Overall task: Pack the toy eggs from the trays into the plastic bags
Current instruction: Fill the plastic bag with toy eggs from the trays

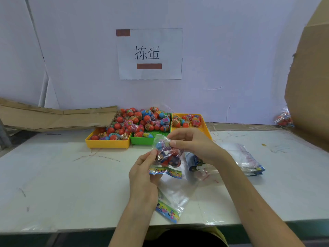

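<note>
Head view, the only one.

Centre of frame: a filled plastic bag [166, 154] held up off the white table [71, 175] between both hands. Several toy eggs show through the film, red and blue, bunched together; exact count not readable.

Left hand [142, 175], lower centre: fingers curled, thumb and fingertips pinching the bag's lower left side near its printed strip. Right hand [192, 143], centre right: thumb and forefinger pinching the bag's top edge, remaining fingers loosely curled behind it. Whether the mouth is sealed I cannot tell.

Upper centre, against the back wall: three trays side by side. Left yellow tray [106, 143] and green tray [140, 140] heaped with loose toy eggs [135, 120]; right yellow tray [204, 129] holds only a few at its far end.

Right of centre: stack of empty bags [249, 159] lying flat, near the right forearm. One more empty bag [170, 205] lies at the table's near edge, below the left hand. Far right, a packed bag [284, 118] rests beside a cardboard sheet [309, 86].

Judgement on the step: this looks like closing off a filled bag. To do it well, keep the left pinch low so the eggs stay bunched at the bottom, clear film from the mouth, and run the right fingers along the top with no egg wrapper caught in the seam. Slippery film and round eggs; a loose grip would likely spill them.
</note>
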Available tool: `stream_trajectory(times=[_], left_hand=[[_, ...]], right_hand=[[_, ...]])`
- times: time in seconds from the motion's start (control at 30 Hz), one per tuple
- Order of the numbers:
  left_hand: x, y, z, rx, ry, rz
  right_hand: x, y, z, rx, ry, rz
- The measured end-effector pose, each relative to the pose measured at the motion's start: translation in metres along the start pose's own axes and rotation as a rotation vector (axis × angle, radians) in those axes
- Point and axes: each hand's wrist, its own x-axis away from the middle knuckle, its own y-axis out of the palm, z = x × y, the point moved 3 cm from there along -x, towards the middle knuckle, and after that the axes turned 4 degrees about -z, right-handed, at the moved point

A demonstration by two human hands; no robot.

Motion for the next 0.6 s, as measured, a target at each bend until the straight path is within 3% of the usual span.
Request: stream_trajectory(times=[0.17, 0.33, 0.5, 0.6], left_hand=[[-0.001, 0.001, -0.001, -0.007, -0.008, -0.050], [0.003, 0.003, -0.001, -0.077, 0.026, -0.139], [0.005, 0.004, -0.001, -0.174, 0.061, -0.144], [0.006, 0.003, 0.002, -0.154, 0.124, -0.094]], right_hand=[[0.000, -0.003, 0.002, -0.040, 0.026, -0.027], [0.007, -0.006, 0.003, -0.049, 0.098, -0.260], [0.006, -0.009, 0.006, 0.013, 0.028, -0.162], [0.003, -0.017, 0.007, -0.082, -0.036, -0.047]])
